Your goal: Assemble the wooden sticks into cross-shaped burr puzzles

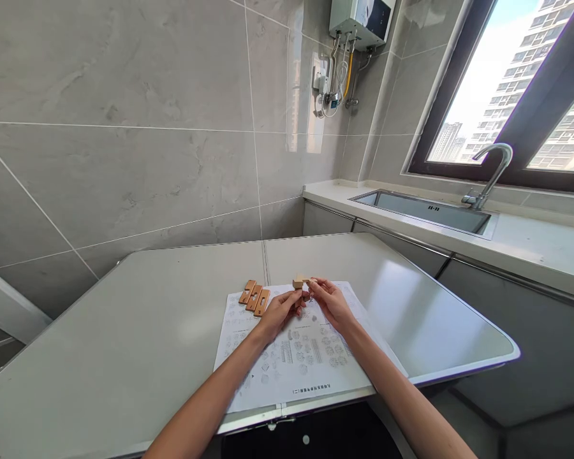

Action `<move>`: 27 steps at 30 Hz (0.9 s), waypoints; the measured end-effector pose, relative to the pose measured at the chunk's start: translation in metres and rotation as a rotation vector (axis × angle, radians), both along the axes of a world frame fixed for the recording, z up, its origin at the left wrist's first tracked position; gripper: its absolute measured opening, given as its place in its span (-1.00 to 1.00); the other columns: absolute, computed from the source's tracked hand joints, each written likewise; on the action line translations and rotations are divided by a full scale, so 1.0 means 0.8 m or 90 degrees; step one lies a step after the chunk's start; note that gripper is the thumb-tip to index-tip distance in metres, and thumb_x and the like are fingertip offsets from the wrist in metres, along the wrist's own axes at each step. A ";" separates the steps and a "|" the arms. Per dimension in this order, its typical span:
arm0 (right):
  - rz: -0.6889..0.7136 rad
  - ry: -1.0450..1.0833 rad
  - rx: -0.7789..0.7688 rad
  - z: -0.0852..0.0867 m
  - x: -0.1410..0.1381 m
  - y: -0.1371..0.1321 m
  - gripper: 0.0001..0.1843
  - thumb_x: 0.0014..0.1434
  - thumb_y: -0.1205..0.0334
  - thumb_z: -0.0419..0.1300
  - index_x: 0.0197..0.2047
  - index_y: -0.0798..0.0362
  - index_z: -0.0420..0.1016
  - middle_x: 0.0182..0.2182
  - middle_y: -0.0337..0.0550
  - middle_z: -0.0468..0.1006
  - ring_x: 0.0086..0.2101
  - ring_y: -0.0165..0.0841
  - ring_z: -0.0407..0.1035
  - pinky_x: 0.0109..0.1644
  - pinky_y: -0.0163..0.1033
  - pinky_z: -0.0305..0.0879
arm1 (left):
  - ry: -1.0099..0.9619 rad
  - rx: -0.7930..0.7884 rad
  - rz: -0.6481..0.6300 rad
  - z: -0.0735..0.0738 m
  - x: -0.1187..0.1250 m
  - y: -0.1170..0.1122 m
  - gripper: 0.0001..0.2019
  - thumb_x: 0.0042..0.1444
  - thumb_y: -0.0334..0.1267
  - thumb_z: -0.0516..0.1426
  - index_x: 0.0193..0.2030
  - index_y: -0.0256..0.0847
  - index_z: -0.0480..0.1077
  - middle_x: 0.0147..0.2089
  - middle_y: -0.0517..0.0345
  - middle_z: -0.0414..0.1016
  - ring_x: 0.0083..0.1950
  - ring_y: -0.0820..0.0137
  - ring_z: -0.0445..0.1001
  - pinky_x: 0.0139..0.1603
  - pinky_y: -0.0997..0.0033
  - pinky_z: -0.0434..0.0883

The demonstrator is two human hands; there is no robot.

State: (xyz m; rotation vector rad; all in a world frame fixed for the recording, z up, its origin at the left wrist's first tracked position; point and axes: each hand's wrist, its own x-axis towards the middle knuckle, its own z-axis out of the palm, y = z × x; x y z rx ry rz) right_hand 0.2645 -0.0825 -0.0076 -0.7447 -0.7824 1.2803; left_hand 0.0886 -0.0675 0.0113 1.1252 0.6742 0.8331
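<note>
My left hand is closed, fingertips pinching some light notched wooden puzzle pieces from below, just above a printed sheet. From the other side, the bent fingers of my right hand close on the end of a thin piece in the same cluster. How these pieces fit together is too small to make out, and my fingers hide part of them. Left of my hands, three browner notched wooden puzzle pieces lie side by side at the sheet's upper left edge.
The sheet, covered in small diagrams, lies near the front edge of a white folding table. A grey tiled wall stands behind. On the right run a counter with a sink, a tap and cabinets. A water heater hangs in the corner.
</note>
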 end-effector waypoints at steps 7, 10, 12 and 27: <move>-0.025 -0.144 0.026 0.002 -0.007 -0.003 -0.54 0.07 -0.11 0.49 -0.09 0.00 0.59 -0.30 -0.22 0.62 -0.38 -0.40 0.39 -0.24 -0.26 0.33 | 0.005 0.050 0.004 -0.007 0.004 0.001 -0.55 0.19 0.09 0.31 -0.09 -0.33 0.63 -0.29 0.09 0.47 -0.34 0.48 0.34 -0.23 0.42 0.33; -0.036 -0.189 0.033 0.002 -0.008 -0.003 -0.55 0.13 -0.21 0.41 -0.16 0.00 0.61 -0.41 -0.25 0.55 -0.43 -0.39 0.33 -0.27 -0.25 0.29 | 0.007 0.051 0.000 -0.007 0.004 0.001 -0.53 0.19 0.11 0.30 -0.05 -0.33 0.62 -0.29 0.09 0.48 -0.35 0.48 0.35 -0.24 0.41 0.34; -0.057 -0.221 0.039 0.002 -0.008 -0.002 -0.53 0.13 -0.28 0.37 -0.28 0.00 0.57 -0.52 -0.30 0.46 -0.50 -0.40 0.26 -0.33 -0.26 0.25 | 0.021 0.062 -0.003 -0.009 0.004 0.002 -0.51 0.20 0.13 0.29 -0.05 -0.34 0.62 -0.29 0.07 0.49 -0.36 0.48 0.35 -0.25 0.41 0.34; -0.052 -0.209 -0.018 0.005 -0.004 -0.005 -0.45 0.14 -0.38 0.30 -0.23 -0.02 0.50 -0.66 -0.42 0.28 -0.68 -0.51 0.04 -0.60 -0.34 -0.06 | 0.174 0.206 0.034 -0.009 0.011 -0.008 -0.53 0.15 0.20 0.29 -0.25 -0.26 0.57 -0.39 0.10 0.48 -0.41 0.41 0.41 -0.31 0.39 0.34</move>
